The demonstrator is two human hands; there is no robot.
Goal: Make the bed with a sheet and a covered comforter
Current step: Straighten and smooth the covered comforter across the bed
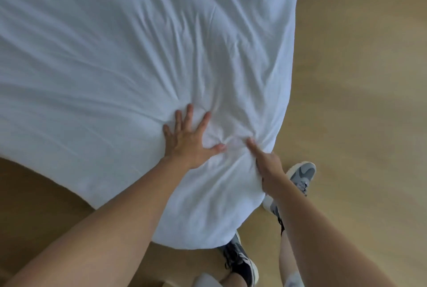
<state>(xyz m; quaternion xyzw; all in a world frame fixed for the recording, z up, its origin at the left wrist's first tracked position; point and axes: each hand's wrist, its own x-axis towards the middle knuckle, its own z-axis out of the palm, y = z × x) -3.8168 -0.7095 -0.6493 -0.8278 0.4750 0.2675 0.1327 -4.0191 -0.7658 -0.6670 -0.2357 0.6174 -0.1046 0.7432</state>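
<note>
A white covered comforter spreads over the bed and fills most of the view, its near corner hanging down toward the floor. My left hand presses flat on it near that corner, fingers spread and straight. Wrinkles fan out from under the palm. My right hand is at the corner's right edge, thumb on top and fingers curled under the fabric, gripping a bunched fold of the comforter. The sheet beneath is hidden.
Light wooden floor runs along the right side and below the bed corner. My two feet in grey sneakers stand on it, one right of the corner and one just below the hanging fabric.
</note>
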